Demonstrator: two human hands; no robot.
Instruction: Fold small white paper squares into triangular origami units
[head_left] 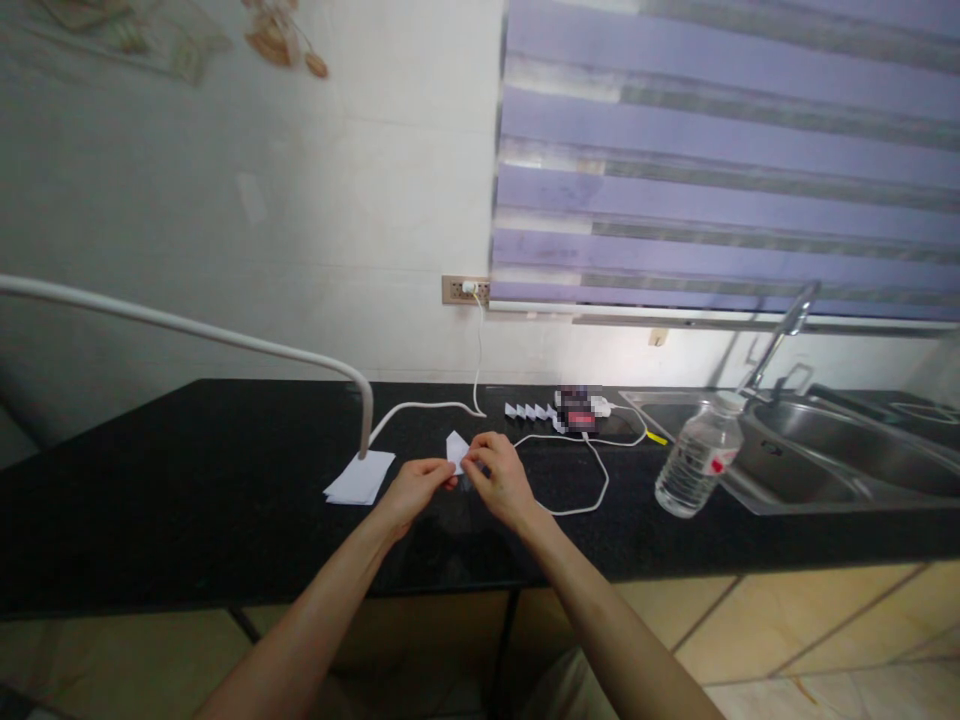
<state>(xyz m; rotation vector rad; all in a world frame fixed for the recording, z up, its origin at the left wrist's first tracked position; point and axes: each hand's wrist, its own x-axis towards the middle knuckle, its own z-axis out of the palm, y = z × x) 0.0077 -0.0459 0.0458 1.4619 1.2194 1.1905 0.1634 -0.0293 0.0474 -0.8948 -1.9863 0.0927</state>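
Observation:
Between my two hands, above the black countertop, is a small folded piece of white paper with a pointed top. My left hand pinches its lower left edge between thumb and fingers. From the other side, my right hand grips its right edge with thumb and fingertips. A stack of white paper sheets lies on the counter to the left of my left hand. Behind my right hand stands a row of several small folded white papers.
A white flexible stalk reaches in from the left over the paper stack. White cables curl across the counter near a partly blurred device. A large water bottle stands before the steel sink. A plug sits in the wall outlet.

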